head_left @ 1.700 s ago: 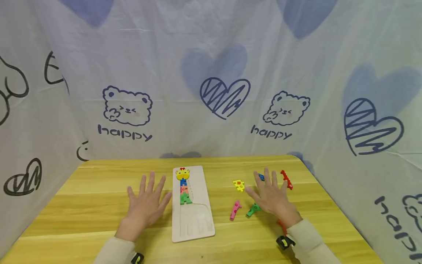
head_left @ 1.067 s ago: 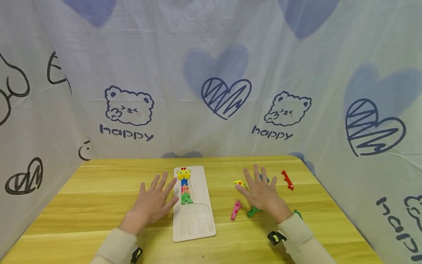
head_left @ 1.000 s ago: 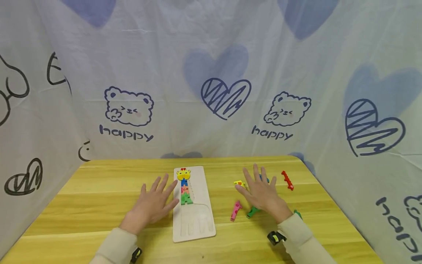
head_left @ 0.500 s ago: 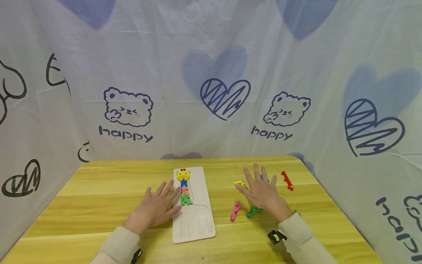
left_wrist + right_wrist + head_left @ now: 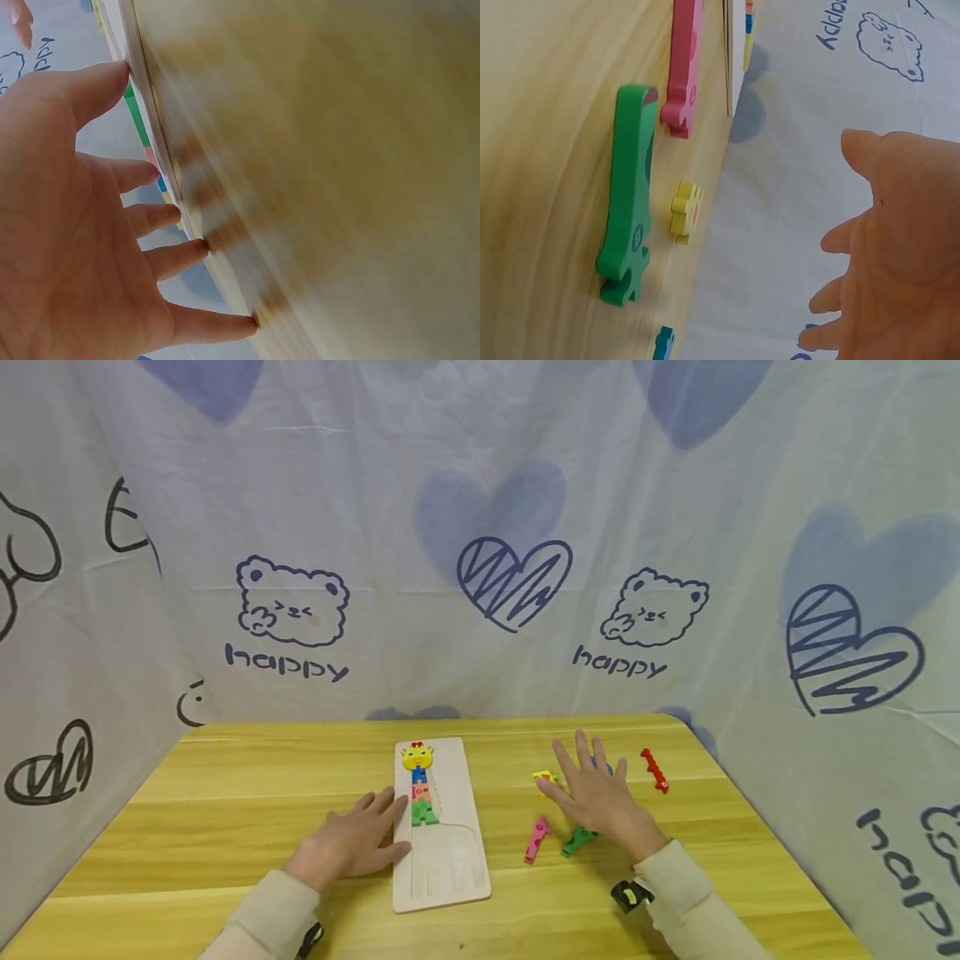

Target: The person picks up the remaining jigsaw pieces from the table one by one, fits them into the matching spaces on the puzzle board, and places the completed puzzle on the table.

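Observation:
A pale wooden puzzle board (image 5: 455, 781) lies on the table with a yellow giraffe head (image 5: 417, 756) and blue, pink and green neck pieces (image 5: 424, 812) in its recess. My left hand (image 5: 352, 842) is at the board's left side; its thumb touches the edge, and the other fingertips reach down to the table and edge. Fingers spread, my right hand (image 5: 603, 799) hovers holding nothing above loose pieces. Around it are a yellow piece (image 5: 543, 775), a partly covered blue piece (image 5: 603, 765), a pink piece (image 5: 537, 841) and a green piece (image 5: 630, 195).
A long red piece (image 5: 655, 771) lies to the right of my right hand. Only a sliver of another green piece shows by the right sleeve. White cloth (image 5: 405, 668) printed with hearts and bears hangs behind the wooden table (image 5: 247, 777) and along its sides.
My left hand has lowered and shifted right to the board's left edge. My right hand moved slightly left early on, then stayed nearly still. The board and pieces keep their places.

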The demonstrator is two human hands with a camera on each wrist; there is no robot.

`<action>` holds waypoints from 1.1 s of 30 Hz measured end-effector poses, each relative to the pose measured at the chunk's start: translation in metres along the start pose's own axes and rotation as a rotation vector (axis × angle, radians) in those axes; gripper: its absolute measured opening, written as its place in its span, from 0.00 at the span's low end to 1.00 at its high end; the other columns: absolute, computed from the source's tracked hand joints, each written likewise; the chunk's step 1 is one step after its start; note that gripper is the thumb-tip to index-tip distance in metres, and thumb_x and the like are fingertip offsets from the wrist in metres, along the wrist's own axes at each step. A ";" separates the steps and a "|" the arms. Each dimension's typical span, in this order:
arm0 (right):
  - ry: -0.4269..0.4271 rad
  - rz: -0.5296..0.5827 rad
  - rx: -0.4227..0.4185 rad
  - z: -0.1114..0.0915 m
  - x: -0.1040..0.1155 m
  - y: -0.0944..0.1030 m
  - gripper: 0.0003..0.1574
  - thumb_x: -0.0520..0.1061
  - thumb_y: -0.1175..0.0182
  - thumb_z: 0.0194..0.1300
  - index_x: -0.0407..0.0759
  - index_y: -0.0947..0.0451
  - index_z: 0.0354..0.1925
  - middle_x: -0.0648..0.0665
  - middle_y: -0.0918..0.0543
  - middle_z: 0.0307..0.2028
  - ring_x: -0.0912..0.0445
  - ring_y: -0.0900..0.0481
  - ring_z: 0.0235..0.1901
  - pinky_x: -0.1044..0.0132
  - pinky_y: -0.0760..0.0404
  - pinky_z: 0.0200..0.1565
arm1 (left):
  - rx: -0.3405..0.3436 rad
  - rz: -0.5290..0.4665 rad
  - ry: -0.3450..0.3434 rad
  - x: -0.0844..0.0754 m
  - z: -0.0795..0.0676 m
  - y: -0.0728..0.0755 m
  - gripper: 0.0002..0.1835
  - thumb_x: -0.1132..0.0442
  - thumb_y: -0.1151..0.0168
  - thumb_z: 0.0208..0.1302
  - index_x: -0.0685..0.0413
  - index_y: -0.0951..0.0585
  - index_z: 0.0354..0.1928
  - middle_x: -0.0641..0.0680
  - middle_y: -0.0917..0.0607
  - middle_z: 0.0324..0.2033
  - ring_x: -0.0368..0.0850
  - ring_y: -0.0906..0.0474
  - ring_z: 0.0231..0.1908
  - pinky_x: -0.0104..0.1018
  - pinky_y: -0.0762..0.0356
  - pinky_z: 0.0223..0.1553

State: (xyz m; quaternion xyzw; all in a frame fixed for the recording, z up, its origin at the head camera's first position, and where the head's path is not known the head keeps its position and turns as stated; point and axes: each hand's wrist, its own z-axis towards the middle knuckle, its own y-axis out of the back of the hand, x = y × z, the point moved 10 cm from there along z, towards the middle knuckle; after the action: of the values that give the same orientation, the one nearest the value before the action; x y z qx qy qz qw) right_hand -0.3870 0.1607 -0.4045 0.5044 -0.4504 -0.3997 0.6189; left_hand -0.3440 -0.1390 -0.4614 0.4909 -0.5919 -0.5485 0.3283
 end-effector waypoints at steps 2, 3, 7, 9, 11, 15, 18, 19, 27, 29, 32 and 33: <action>0.011 0.003 -0.002 0.000 -0.002 0.000 0.50 0.75 0.65 0.67 0.54 0.60 0.76 0.35 0.64 0.75 0.34 0.65 0.73 0.22 0.61 0.61 | 0.012 -0.007 0.001 0.001 0.001 -0.002 0.40 0.33 0.54 0.65 0.39 0.46 0.74 0.54 0.47 0.75 0.62 0.47 0.72 0.80 0.45 0.54; 0.014 0.000 -0.002 0.001 -0.003 0.000 0.49 0.75 0.64 0.67 0.54 0.60 0.76 0.35 0.63 0.75 0.34 0.65 0.73 0.22 0.61 0.61 | 0.014 -0.005 0.001 0.001 0.001 -0.002 0.40 0.32 0.54 0.65 0.39 0.46 0.74 0.53 0.47 0.75 0.62 0.47 0.72 0.80 0.45 0.54; 0.037 0.011 -0.001 0.001 -0.011 0.003 0.48 0.72 0.60 0.68 0.54 0.60 0.76 0.34 0.62 0.75 0.33 0.64 0.73 0.22 0.60 0.61 | 0.013 0.001 -0.002 0.000 0.002 -0.003 0.39 0.33 0.54 0.65 0.37 0.46 0.74 0.52 0.47 0.75 0.61 0.48 0.72 0.80 0.45 0.54; 0.044 0.019 0.010 0.002 -0.016 0.004 0.48 0.71 0.58 0.68 0.55 0.60 0.76 0.34 0.62 0.75 0.33 0.64 0.73 0.22 0.60 0.61 | 0.014 0.006 -0.003 0.000 0.002 -0.003 0.38 0.33 0.55 0.65 0.37 0.46 0.74 0.51 0.47 0.75 0.61 0.48 0.72 0.81 0.46 0.54; 0.054 0.018 0.019 0.003 -0.022 0.005 0.48 0.69 0.56 0.68 0.55 0.60 0.76 0.34 0.63 0.75 0.33 0.63 0.73 0.22 0.59 0.61 | 0.016 0.006 -0.003 0.000 0.002 -0.003 0.38 0.34 0.55 0.66 0.37 0.46 0.74 0.50 0.47 0.75 0.61 0.48 0.72 0.81 0.46 0.54; 0.064 0.010 0.038 0.004 -0.036 0.008 0.48 0.68 0.54 0.68 0.55 0.59 0.76 0.34 0.62 0.75 0.32 0.63 0.73 0.23 0.56 0.61 | 0.015 0.008 -0.009 -0.001 0.002 -0.003 0.38 0.34 0.55 0.67 0.38 0.46 0.74 0.49 0.48 0.75 0.60 0.49 0.73 0.81 0.48 0.55; 0.085 0.001 0.044 0.006 -0.046 0.012 0.47 0.65 0.50 0.68 0.53 0.57 0.76 0.33 0.60 0.75 0.31 0.60 0.72 0.23 0.54 0.61 | 0.016 0.020 -0.014 -0.002 0.002 -0.004 0.37 0.35 0.56 0.67 0.38 0.47 0.74 0.49 0.48 0.75 0.59 0.49 0.73 0.81 0.49 0.55; 0.094 -0.003 0.047 0.007 -0.049 0.012 0.47 0.64 0.50 0.68 0.53 0.57 0.76 0.32 0.59 0.75 0.30 0.59 0.72 0.23 0.53 0.61 | 0.017 0.023 -0.014 -0.002 0.002 -0.004 0.37 0.35 0.57 0.67 0.38 0.47 0.74 0.49 0.49 0.75 0.59 0.49 0.73 0.81 0.50 0.56; 0.177 -0.017 0.059 0.013 -0.079 0.016 0.47 0.56 0.43 0.66 0.44 0.51 0.74 0.26 0.52 0.72 0.26 0.53 0.69 0.24 0.46 0.58 | 0.029 0.021 -0.010 -0.003 0.002 -0.007 0.37 0.36 0.57 0.68 0.39 0.49 0.75 0.49 0.51 0.76 0.57 0.50 0.73 0.82 0.51 0.56; 0.208 -0.014 0.055 0.014 -0.087 0.017 0.47 0.53 0.41 0.65 0.41 0.50 0.73 0.25 0.51 0.71 0.25 0.51 0.68 0.26 0.44 0.59 | 0.033 0.019 -0.011 -0.002 0.002 -0.008 0.37 0.36 0.57 0.68 0.40 0.49 0.75 0.49 0.51 0.76 0.57 0.50 0.74 0.82 0.51 0.56; 0.257 0.005 0.046 0.015 -0.100 0.018 0.45 0.49 0.39 0.64 0.39 0.47 0.72 0.24 0.48 0.70 0.26 0.49 0.67 0.30 0.43 0.62 | 0.035 0.014 -0.014 -0.003 0.001 -0.008 0.37 0.36 0.57 0.68 0.39 0.49 0.75 0.49 0.51 0.76 0.57 0.51 0.74 0.81 0.50 0.55; 0.269 0.019 0.043 0.015 -0.104 0.018 0.45 0.46 0.38 0.63 0.38 0.46 0.72 0.24 0.47 0.70 0.26 0.48 0.67 0.31 0.43 0.63 | 0.033 0.011 -0.015 -0.003 0.001 -0.007 0.37 0.36 0.57 0.68 0.39 0.49 0.75 0.49 0.51 0.76 0.57 0.51 0.74 0.81 0.49 0.55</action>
State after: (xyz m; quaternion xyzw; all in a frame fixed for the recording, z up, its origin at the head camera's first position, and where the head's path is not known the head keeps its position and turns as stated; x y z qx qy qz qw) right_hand -0.4293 0.2591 -0.4012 0.5625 -0.3767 -0.3130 0.6662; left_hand -0.3423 -0.1350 -0.4682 0.4888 -0.6061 -0.5405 0.3186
